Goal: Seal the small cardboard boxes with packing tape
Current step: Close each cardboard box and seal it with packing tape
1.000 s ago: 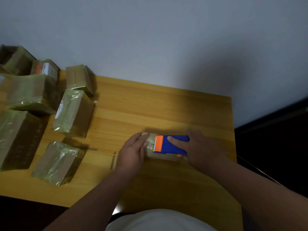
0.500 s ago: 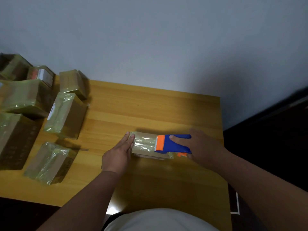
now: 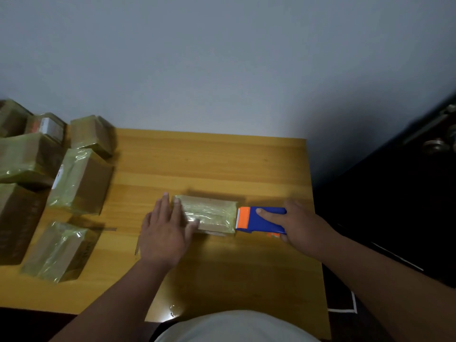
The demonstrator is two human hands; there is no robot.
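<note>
Small tape-wrapped brown cardboard box (image 3: 209, 213) is sitting mid-table w/ my left hand (image 3: 164, 229) pressing flat on its left end, right hand (image 3: 299, 224) gripping blue-and-orange tape dispenser (image 3: 260, 219) just beside its right end — I'm judging tape could be tearing crooked or lifting if box slips.

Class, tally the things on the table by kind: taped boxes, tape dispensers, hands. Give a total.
Taped boxes: 8, one under the left hand, seven at the table's left.
Tape dispensers: 1.
Hands: 2, counting the right hand.
Total: 11.
</note>
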